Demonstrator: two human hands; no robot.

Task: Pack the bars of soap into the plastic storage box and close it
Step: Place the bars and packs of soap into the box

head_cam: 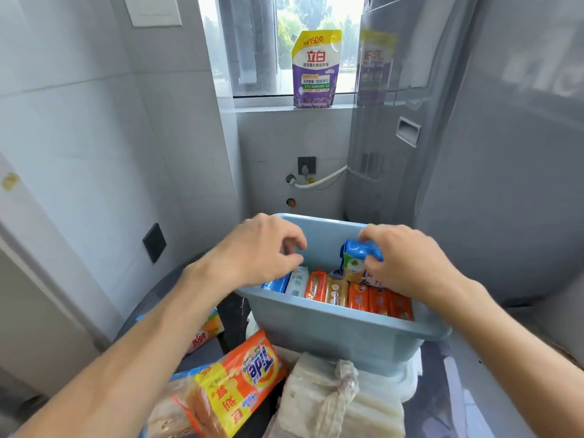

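Note:
A light blue plastic storage box [331,327] stands open in front of me, with no lid in view. Several wrapped soap bars stand on edge inside: orange ones [379,300], a white one [297,281], a blue one [278,283]. My right hand [407,263] grips a blue-wrapped soap bar [360,252] upright above the row at the box's right side. My left hand [262,251] hovers over the box's left corner, fingers curled, holding nothing.
An orange Tide pack [240,377] and a bagged stack of pale soap blocks [331,403] lie near me below the box. A purple detergent pouch [316,69] stands on the windowsill. A grey appliance [442,121] rises at the right; tiled wall at the left.

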